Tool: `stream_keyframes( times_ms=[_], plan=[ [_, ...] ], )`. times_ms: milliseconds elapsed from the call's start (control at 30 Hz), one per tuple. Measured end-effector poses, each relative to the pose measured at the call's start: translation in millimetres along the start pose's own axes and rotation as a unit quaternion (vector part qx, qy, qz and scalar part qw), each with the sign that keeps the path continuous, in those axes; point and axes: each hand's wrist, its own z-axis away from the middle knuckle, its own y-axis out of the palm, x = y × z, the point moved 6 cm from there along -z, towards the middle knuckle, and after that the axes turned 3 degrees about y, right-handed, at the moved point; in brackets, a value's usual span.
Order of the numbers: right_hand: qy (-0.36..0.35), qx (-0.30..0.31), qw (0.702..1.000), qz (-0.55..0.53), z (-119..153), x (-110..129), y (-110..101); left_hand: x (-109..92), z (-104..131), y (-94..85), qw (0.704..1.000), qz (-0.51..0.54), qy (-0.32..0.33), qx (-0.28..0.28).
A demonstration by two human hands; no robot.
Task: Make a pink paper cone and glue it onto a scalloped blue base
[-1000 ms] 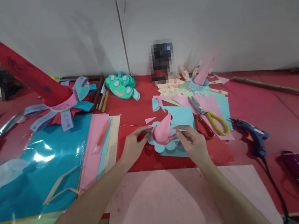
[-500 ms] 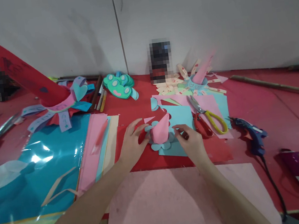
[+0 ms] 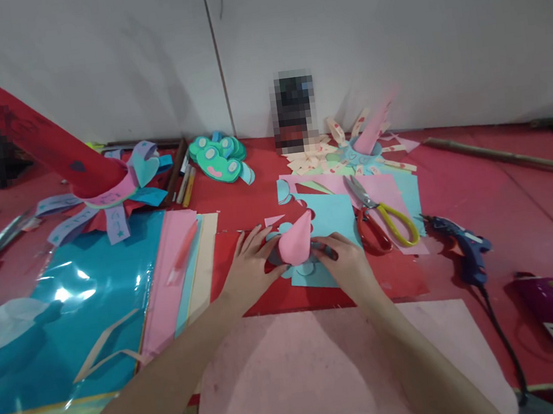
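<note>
Apparently, the shaping is nearing completion: a plain pink paper cone (image 3: 296, 246) is standing between the person's hands, its tip leaning towards 1 o'clock, above a light-blue paper base with scalloped petals (image 3: 306, 270). The bare left hand (image 3: 250, 264) is curving its fingers around the cone's foot from 9 o'clock, and the bare right hand (image 3: 346, 255) is bending its fingers in at 3 o'clock; whether either is pinching paper, one cannot tell. Those fingers are hiding the seam, so the joining is probably under way, its firmness staying unproven. Towards 3 o'clock, a blue glue gun with a black cord (image 3: 464, 248) is lying out of hand. Between 1 and 2 o'clock, another pink paper cone (image 3: 373, 133) is wearing a light-blue band and peach strips; the nearer cone is showing neither, so such trimming is seemingly lacking.
</note>
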Motion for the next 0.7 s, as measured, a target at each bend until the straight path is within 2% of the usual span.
stream_keyframes(
  times_ms=[133, 333, 700],
  plan=[
    [0.000, -0.003, 1.000, -0.008, 0.1, 0.9, -1.3, 0.0, 0.7, 1.6, 1.000, -0.009, 0.006, 0.007],
    [0.010, -0.065, 0.997, -0.033, -1.0, -0.5, -13.9, -2.3, 0.4, 0.1, 1.000, 0.012, 0.008, 0.007],
    [0.030, -0.048, 0.994, -0.095, -3.9, -6.7, -16.0, -2.9, -1.2, 2.0, 0.999, 0.039, 0.015, 0.032]
  ],
)
